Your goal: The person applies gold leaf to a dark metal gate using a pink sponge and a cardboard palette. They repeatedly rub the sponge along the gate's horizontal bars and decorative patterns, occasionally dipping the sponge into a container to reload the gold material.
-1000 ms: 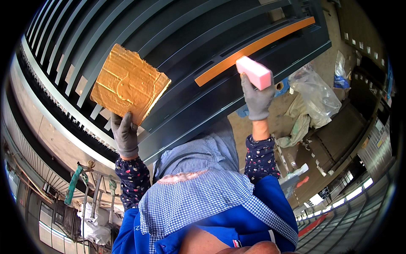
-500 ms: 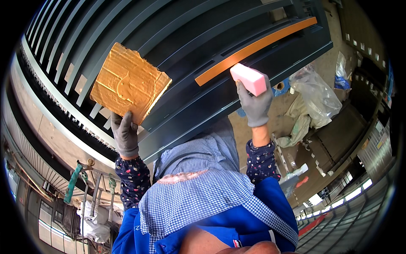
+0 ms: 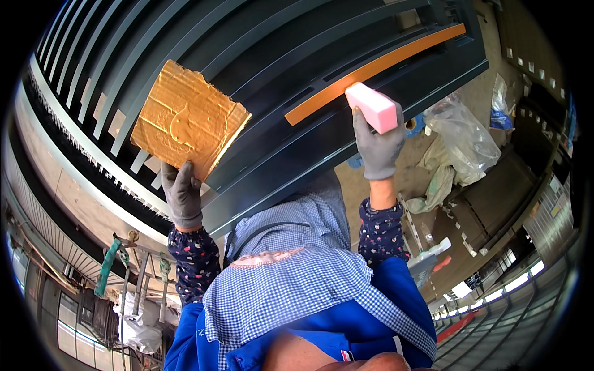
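Observation:
In a grey glove, my left hand point(image 3: 183, 193) pinches the lower edge of a torn piece of cardboard point(image 3: 185, 120). Its face is coated gold-brown, with a wet-looking patch in the middle. My right hand point(image 3: 378, 145), gloved too, grips a pink sponge block point(image 3: 372, 106). The block's far end is at the near edge of a long orange strip point(image 3: 383, 67); whether they touch I cannot tell. That strip lies along a dark slatted metal panel point(image 3: 272, 151) in front of me.
Beyond the panel's right end, a clear plastic bag point(image 3: 464, 139) and some pale cloth lie on the floor. A blue roll point(image 3: 416, 125) is partly hidden by my right hand. At the lower left stands a metal frame with a green strap point(image 3: 108, 267).
My right hand has moved slightly right and away from me with the sponge, along the orange strip. The left hand and the cardboard have hardly moved.

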Tool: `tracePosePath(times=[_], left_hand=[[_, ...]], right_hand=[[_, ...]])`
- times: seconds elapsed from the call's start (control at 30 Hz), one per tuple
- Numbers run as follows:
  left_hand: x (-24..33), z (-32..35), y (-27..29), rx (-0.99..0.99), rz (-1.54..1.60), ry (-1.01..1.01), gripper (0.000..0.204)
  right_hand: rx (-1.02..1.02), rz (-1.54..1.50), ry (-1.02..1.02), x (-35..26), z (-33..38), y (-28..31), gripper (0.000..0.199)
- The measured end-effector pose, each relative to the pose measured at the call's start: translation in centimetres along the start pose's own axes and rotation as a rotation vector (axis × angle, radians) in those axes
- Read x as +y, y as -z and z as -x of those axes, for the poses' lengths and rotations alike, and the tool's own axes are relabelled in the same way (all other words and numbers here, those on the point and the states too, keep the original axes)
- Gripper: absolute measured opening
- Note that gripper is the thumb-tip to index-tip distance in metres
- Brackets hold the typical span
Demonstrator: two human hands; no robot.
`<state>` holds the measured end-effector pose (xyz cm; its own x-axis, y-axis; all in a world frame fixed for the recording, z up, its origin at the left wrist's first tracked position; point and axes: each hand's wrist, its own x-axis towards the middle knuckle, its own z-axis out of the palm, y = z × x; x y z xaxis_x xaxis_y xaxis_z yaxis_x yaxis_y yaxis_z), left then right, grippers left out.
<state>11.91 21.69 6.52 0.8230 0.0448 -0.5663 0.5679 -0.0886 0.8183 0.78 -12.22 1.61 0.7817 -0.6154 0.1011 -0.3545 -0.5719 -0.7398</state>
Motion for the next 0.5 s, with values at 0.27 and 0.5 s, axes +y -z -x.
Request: tracePosePath(times=[0.27, 0.5], left_hand=[[0.0, -0.1, 0.6, -0.036, 0.058, 0.029, 0.042], [-0.4, -0.2, 0.9, -0.016, -0.003, -0.006, 0.042]], right_hand=[[-0.051, -0.028, 0.026, -0.8, 1.2, 0.1, 0.036], [0.054, -0.080, -0.074, 1.2, -0.4, -0.9, 0.034]])
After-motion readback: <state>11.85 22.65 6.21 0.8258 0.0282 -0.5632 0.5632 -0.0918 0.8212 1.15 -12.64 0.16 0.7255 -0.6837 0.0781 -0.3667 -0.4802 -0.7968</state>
